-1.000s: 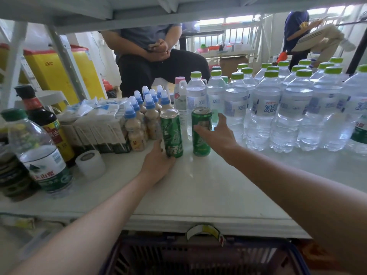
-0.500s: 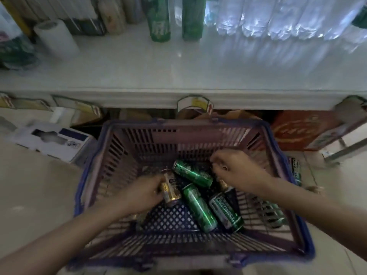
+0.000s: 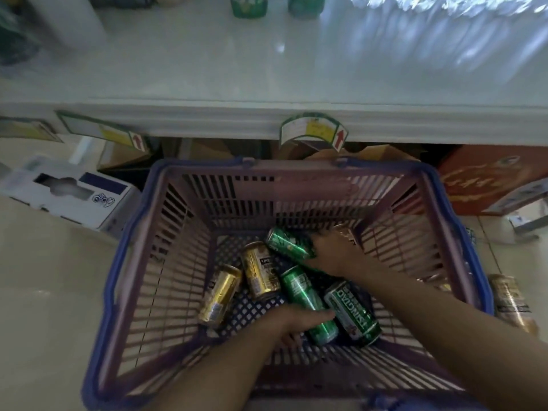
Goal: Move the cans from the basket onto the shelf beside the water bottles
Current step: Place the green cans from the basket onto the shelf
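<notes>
Both hands are down in the purple basket (image 3: 166, 262), each taking a can. The left hand (image 3: 292, 320) curls around the lower end of a green can (image 3: 307, 301) lying mid-floor; the right hand (image 3: 332, 252) clasps the end of another green can (image 3: 289, 243) near the far wall. A sound lift probably means wrapping each can around its middle and raising it clear of its neighbours: two gold cans (image 3: 258, 272) and a Tsingtao can (image 3: 353, 314) lie touching them. The shelf (image 3: 207, 72) above shows only the bases of two green cans (image 3: 247, 5) and blurred water bottles (image 3: 444, 13), cut off at the top edge.
</notes>
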